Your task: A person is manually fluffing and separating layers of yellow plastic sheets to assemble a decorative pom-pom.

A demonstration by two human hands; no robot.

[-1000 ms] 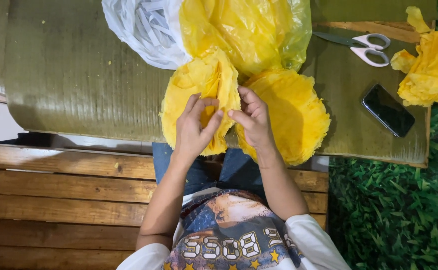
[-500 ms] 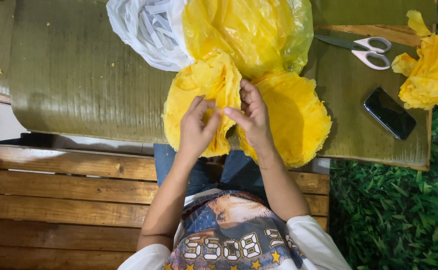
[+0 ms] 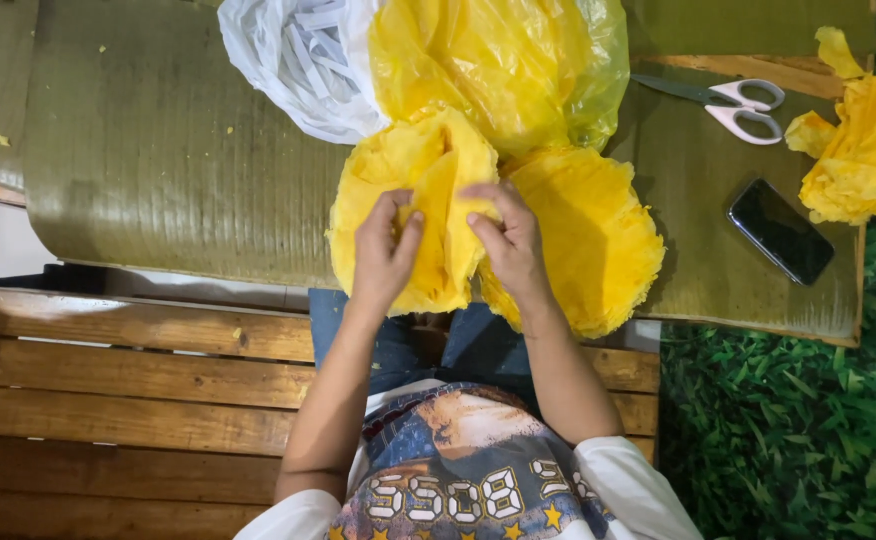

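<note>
A round yellow crepe-paper flower (image 3: 428, 170) with frilled edges lies at the near edge of the olive mat (image 3: 158, 160). My left hand (image 3: 383, 250) pinches a layer of its paper from the left. My right hand (image 3: 508, 235) pinches a layer from the right, fingers curled over the top. The two hands almost touch at the flower's middle. A second yellow paper flower (image 3: 588, 240) rests flat just to the right, under my right wrist.
A yellow plastic bag (image 3: 508, 60) and a white plastic bag (image 3: 298, 60) lie behind the flowers. White-handled scissors (image 3: 738, 105), a dark phone (image 3: 780, 230) and a heap of yellow paper (image 3: 863, 150) sit at the right. A wooden bench (image 3: 108, 400) is below me, green artificial foliage (image 3: 788, 430) to the right.
Both hands have stayed on the left flower, fingers shifting slightly as they pull its paper layers apart. Nothing else has moved.
</note>
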